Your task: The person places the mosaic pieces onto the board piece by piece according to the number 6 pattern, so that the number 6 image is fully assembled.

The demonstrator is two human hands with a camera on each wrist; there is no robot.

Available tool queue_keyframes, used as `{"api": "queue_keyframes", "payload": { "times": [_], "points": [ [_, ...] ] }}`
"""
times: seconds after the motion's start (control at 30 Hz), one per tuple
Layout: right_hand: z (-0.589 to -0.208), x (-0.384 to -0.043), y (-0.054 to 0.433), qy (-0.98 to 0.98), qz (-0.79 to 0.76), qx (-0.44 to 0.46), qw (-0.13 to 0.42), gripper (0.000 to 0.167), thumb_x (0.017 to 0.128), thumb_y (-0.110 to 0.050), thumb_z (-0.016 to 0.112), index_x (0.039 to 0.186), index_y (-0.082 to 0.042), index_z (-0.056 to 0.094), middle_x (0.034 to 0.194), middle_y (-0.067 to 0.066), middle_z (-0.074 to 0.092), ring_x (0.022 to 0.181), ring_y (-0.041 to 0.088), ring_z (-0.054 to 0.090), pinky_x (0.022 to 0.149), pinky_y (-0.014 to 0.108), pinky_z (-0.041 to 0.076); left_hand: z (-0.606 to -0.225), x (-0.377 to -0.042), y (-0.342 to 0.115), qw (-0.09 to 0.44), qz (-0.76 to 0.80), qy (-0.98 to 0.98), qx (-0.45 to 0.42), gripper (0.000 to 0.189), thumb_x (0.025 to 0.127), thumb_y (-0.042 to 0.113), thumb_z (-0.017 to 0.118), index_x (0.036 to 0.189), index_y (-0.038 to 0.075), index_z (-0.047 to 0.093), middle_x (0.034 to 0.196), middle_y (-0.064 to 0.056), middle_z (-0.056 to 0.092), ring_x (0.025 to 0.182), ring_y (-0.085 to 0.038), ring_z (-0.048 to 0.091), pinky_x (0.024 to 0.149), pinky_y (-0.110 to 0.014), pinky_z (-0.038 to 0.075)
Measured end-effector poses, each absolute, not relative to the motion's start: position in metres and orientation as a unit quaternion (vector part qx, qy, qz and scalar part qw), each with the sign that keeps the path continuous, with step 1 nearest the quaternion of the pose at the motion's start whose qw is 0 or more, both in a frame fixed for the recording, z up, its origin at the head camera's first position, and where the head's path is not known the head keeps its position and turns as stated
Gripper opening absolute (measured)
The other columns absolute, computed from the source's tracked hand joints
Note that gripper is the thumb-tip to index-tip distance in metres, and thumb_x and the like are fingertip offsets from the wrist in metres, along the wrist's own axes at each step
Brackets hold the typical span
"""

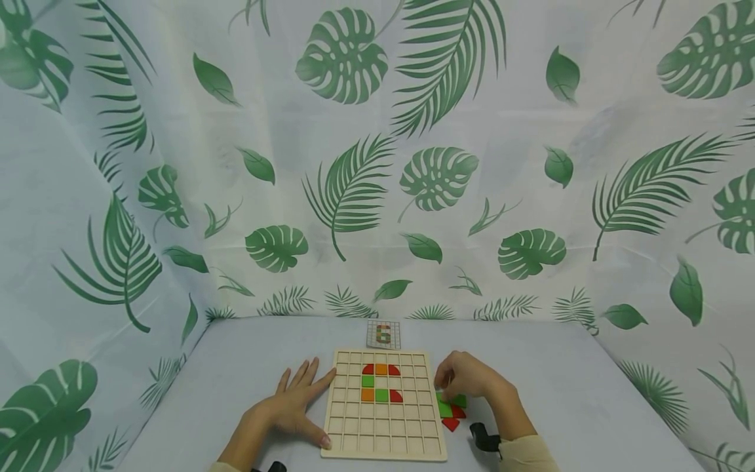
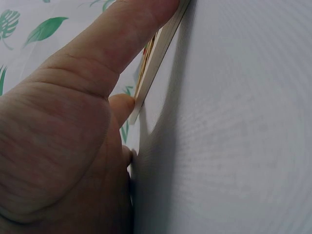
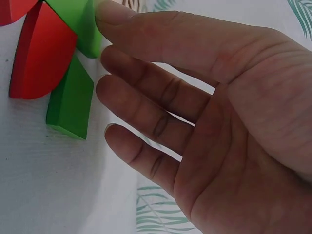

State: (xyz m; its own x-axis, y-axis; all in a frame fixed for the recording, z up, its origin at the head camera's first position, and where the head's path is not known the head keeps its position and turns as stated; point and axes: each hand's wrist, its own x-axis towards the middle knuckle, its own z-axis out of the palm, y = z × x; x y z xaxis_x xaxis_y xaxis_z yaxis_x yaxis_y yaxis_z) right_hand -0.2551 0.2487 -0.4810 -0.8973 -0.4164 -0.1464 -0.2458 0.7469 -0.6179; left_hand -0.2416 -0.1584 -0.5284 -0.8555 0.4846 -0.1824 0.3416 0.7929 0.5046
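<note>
A wooden grid board [image 1: 346, 426] lies flat, with red, orange and green tiles [image 1: 381, 394] set in some of its squares. My left hand [image 1: 291, 403] is spread at the board's left side, its thumb at the near corner and a fingertip at the edge higher up. On the right, my right hand [image 1: 472, 377] is over a small group of loose pieces. Its thumb touches a green block [image 3: 80, 24], with the other fingers loosely bent; the index finger is hidden in the right wrist view. Beside that block lie a red rounded block [image 3: 41, 56] and another green block [image 3: 73, 102].
A small card [image 1: 383, 334] with a coloured pattern on a grid lies just beyond the board. Another red piece [image 1: 451, 424] is right of the board, near its lower edge. Leaf-printed cloth [image 1: 377, 196] hangs behind and around the pale table [image 1: 248, 354].
</note>
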Motion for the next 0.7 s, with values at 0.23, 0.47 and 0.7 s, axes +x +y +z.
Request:
{"api": "queue_keyframes", "payload": {
  "times": [0.23, 0.47, 0.7],
  "points": [
    [-0.4847, -0.2557, 0.2481, 0.925, -0.303, -0.182, 0.140, 0.017, 0.075, 0.003, 0.085, 0.081, -0.011, 0.078, 0.075, -0.001, 0.067, 0.070, 0.019, 0.059, 0.060, 0.033, 0.050, -0.5272, -0.2410, -0.1578, 0.156, 0.231, 0.935, 0.221, 0.135, 0.055, 0.077, 0.088, 0.166, 0.030, 0.026, 0.175, -0.021, 0.002, 0.162, -0.043, -0.004, 0.125, -0.072, -0.007],
    [-0.4842, -0.2544, 0.2463, 0.927, -0.298, -0.181, 0.137, 0.017, 0.075, 0.003, 0.087, 0.080, -0.010, 0.077, 0.073, -0.001, 0.067, 0.067, 0.018, 0.059, 0.058, 0.032, 0.050, -0.5272, -0.2409, -0.1579, 0.155, 0.232, 0.934, 0.223, 0.135, 0.056, 0.076, 0.088, 0.166, 0.030, 0.025, 0.175, -0.021, 0.002, 0.162, -0.043, -0.004, 0.124, -0.072, -0.007],
    [-0.4797, -0.2528, 0.2413, 0.932, -0.294, -0.169, 0.129, 0.021, 0.074, 0.005, 0.086, 0.079, -0.009, 0.071, 0.074, 0.000, 0.064, 0.068, 0.017, 0.056, 0.058, 0.031, 0.048, -0.5266, -0.2409, -0.1579, 0.155, 0.235, 0.933, 0.226, 0.135, 0.056, 0.076, 0.088, 0.166, 0.029, 0.026, 0.175, -0.022, 0.002, 0.162, -0.043, -0.004, 0.124, -0.072, -0.007]
  ]
}}
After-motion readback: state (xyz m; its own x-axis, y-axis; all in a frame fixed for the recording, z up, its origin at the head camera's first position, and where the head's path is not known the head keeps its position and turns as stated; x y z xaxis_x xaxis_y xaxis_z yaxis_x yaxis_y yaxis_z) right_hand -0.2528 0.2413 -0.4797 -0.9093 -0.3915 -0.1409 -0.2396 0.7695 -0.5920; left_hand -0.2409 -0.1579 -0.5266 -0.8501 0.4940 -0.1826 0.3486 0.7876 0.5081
